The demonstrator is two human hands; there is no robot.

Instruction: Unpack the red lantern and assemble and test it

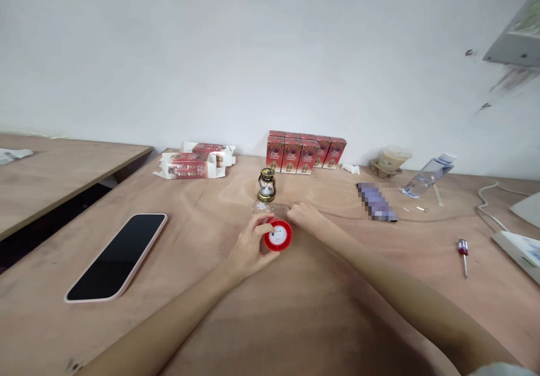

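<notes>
My left hand (pixel 250 244) is closed around a round red piece (pixel 286 242) with a white disc in its middle, its rim facing up toward me. The thumb and fingers grip it from the left side. Just beyond and to the right, my right hand (pixel 301 216) is held low over the table with its fingers curled together; what is in them, if anything, is hidden. A thin wire-like bit shows at those fingertips. Small loose metal and clear bits (pixel 264 206) lie beyond the red piece. Behind them a small bronze-coloured lantern (pixel 266 186) stands upright.
Red printed boxes (pixel 291 155) stand by the wall, with opened cartons (pixel 189 165) to their left. A phone (pixel 118 258) lies at left. On the right are a purple packet (pixel 377 202), a lidded cup (pixel 394 158), a leaning bottle (pixel 428 176) and a screwdriver (pixel 463 255).
</notes>
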